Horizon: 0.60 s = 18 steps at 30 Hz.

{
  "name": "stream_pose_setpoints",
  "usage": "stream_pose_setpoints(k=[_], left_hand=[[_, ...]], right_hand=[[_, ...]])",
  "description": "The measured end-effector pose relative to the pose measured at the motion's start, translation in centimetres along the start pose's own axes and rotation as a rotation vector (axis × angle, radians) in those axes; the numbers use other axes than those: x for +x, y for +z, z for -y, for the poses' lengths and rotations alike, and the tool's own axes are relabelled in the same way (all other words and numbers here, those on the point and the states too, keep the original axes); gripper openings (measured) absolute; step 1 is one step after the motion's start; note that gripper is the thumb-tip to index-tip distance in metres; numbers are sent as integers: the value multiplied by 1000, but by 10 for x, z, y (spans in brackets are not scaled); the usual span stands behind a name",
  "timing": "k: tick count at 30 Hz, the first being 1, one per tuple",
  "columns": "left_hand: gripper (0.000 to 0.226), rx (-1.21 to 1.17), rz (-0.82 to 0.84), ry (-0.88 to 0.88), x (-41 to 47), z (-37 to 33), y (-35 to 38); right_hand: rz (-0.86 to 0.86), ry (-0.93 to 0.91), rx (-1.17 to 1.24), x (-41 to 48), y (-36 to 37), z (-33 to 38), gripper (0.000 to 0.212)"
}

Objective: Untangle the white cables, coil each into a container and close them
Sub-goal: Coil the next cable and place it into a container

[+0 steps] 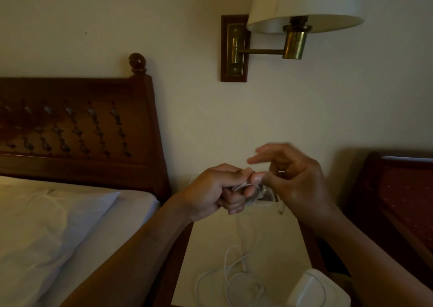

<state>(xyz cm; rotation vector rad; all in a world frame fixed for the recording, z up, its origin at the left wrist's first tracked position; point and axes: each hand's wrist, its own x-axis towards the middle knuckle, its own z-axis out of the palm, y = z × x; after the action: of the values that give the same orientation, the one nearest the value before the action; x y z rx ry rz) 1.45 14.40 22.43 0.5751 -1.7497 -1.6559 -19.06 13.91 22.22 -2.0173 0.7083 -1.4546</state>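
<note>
My left hand (218, 189) grips a small bundle of coiled white cable (251, 193), raised above the nightstand. My right hand (290, 177) meets it from the right, thumb and a finger pinching a strand of that cable while the other fingers spread, blurred by motion. Part of the bundle is hidden inside my left fist. A second white cable (232, 276) lies in loose tangled loops on the white nightstand top (210, 248). A white container (316, 288) sits at the nightstand's front right corner, partly covered by my right forearm.
A bed with white sheets (58, 224) and a dark wooden headboard (77, 128) stands left of the nightstand. A brass wall lamp (295, 41) with a cream shade hangs above. A dark red upholstered chair (403, 189) is at the right.
</note>
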Motion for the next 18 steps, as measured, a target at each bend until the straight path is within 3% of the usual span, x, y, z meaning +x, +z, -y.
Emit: stream_pose_setpoints(k=[3, 10, 14, 18], left_hand=[[43, -48, -10, -13, 2, -4, -2], [39, -183, -117, 12, 2, 2, -2], [40, -257, -155, -17, 5, 6, -2], [45, -294, -362, -91, 12, 7, 9]], right_hand=[[97, -21, 68, -5, 7, -1, 23], [115, 62, -39, -19, 17, -3, 46], [135, 87, -44, -21, 22, 0, 33], [91, 104, 31, -29, 31, 7, 28]])
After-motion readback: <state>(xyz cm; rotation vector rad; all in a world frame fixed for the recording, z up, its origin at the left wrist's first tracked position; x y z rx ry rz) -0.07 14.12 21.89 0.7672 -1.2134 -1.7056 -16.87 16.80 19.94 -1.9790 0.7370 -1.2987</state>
